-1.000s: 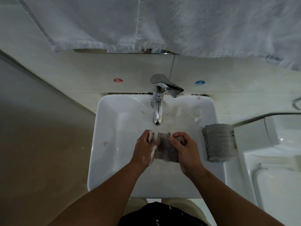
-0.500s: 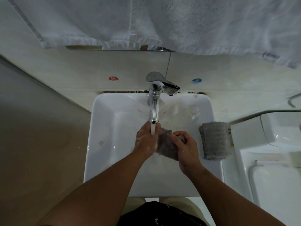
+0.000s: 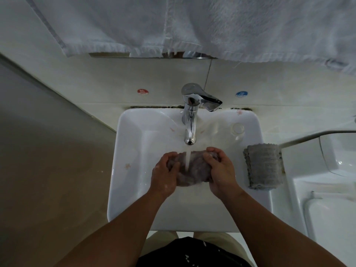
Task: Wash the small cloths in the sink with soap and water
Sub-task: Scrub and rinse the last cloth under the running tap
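Observation:
A wet purplish-grey cloth (image 3: 194, 170) is stretched between both hands over the white sink (image 3: 133, 151). My left hand (image 3: 164, 174) grips its left end, and my right hand (image 3: 221, 170) grips its right end, fingers curled over the top. Water runs from the chrome tap (image 3: 190, 116) in a thin stream onto the cloth's middle. Soap suds speckle my left hand. A folded stack of grey cloths (image 3: 264, 166) lies on the sink's right rim.
White towels (image 3: 192, 22) hang over the wall above the tap. Red (image 3: 143, 91) and blue (image 3: 241, 94) stickers mark the tiles behind. A white toilet tank and lid (image 3: 327, 180) stand right of the sink. A brown wall lies to the left.
The hands have drawn apart and spread the cloth under the stream; before, the water fell on my left hand with the cloth bunched between the hands.

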Action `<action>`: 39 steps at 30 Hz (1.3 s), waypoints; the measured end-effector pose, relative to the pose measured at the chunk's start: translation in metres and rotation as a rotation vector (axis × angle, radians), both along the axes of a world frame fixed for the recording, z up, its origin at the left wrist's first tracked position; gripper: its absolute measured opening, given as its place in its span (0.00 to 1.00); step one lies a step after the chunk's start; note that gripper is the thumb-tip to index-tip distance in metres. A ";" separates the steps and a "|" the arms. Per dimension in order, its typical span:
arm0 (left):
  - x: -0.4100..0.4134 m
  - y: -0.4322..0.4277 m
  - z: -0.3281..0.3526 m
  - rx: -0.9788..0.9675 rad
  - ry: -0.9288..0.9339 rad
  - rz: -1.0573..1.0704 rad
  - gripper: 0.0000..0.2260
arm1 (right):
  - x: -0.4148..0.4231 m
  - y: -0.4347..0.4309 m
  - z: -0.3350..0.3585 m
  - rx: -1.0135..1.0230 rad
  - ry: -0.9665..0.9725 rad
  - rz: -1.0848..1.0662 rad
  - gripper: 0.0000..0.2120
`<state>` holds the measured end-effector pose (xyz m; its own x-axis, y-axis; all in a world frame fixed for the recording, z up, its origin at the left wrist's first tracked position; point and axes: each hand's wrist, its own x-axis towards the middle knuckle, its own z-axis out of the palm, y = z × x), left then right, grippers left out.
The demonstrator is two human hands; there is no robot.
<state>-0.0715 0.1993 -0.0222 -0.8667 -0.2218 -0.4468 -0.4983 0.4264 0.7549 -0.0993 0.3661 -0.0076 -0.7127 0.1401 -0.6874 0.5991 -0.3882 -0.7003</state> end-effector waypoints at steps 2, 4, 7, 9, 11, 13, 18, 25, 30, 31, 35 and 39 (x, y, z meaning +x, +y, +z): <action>0.006 -0.006 -0.003 -0.044 -0.011 0.020 0.16 | 0.000 -0.001 -0.008 0.088 0.027 0.056 0.07; 0.009 -0.010 -0.004 -0.083 -0.023 0.051 0.15 | 0.002 0.000 -0.017 0.261 0.098 0.155 0.08; 0.013 -0.019 -0.005 -0.136 -0.012 0.053 0.11 | 0.006 0.008 -0.029 0.636 0.186 0.428 0.10; 0.014 -0.025 -0.006 -0.147 0.010 0.054 0.10 | 0.010 0.011 -0.031 0.837 0.191 0.598 0.11; 0.015 -0.028 -0.007 -0.152 0.024 0.055 0.09 | 0.012 0.011 -0.032 0.909 0.182 0.653 0.12; 0.015 -0.029 -0.008 -0.136 0.019 0.063 0.08 | 0.013 0.010 -0.033 0.943 0.161 0.666 0.14; 0.016 -0.021 -0.011 -0.070 -0.030 0.134 0.07 | 0.013 0.004 -0.033 0.745 0.006 0.529 0.24; 0.015 0.008 -0.006 0.003 -0.027 0.187 0.06 | 0.024 -0.025 -0.017 0.428 -0.040 0.406 0.27; 0.012 0.029 0.007 0.176 -0.032 0.267 0.08 | 0.034 -0.041 -0.009 0.257 0.077 0.316 0.15; 0.012 0.032 0.009 0.198 -0.025 0.255 0.09 | 0.034 -0.041 -0.012 0.257 0.067 0.290 0.14; 0.013 0.036 0.010 0.142 0.015 0.166 0.05 | 0.031 -0.042 -0.013 0.190 0.029 0.260 0.13; 0.015 0.041 0.005 0.055 -0.006 0.234 0.16 | 0.029 -0.045 -0.006 0.081 0.070 0.191 0.12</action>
<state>-0.0565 0.2402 -0.0170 -0.7919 -0.3914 -0.4687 -0.5831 0.2567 0.7708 -0.0703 0.3216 -0.0139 -0.7774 0.0508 -0.6269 0.6049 -0.2126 -0.7674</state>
